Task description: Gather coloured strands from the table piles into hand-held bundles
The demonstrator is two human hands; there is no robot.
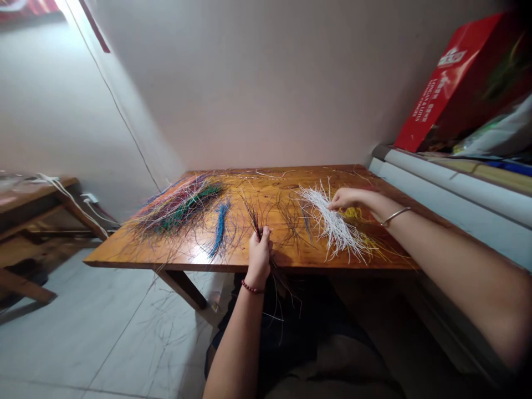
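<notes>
My left hand [260,252] is closed round a bundle of dark wires [254,219] at the table's front edge; the ends stick out above and below the fist. Over on the right, my right hand [343,199] has its fingers pinched together at the upper part of a pile of white wires [332,221]. Whether a strand is between those fingertips is too small to tell. Yellow wires [352,213] lie beside and partly beneath the white pile. Loose dark wires [291,221] are spread between my hands.
On the wooden table [257,180], a blue bundle [219,230] and a large pile of mixed wires with green ones [187,208] lie left. A red box [449,77] stands at the right. Another wooden table [37,197] is far left.
</notes>
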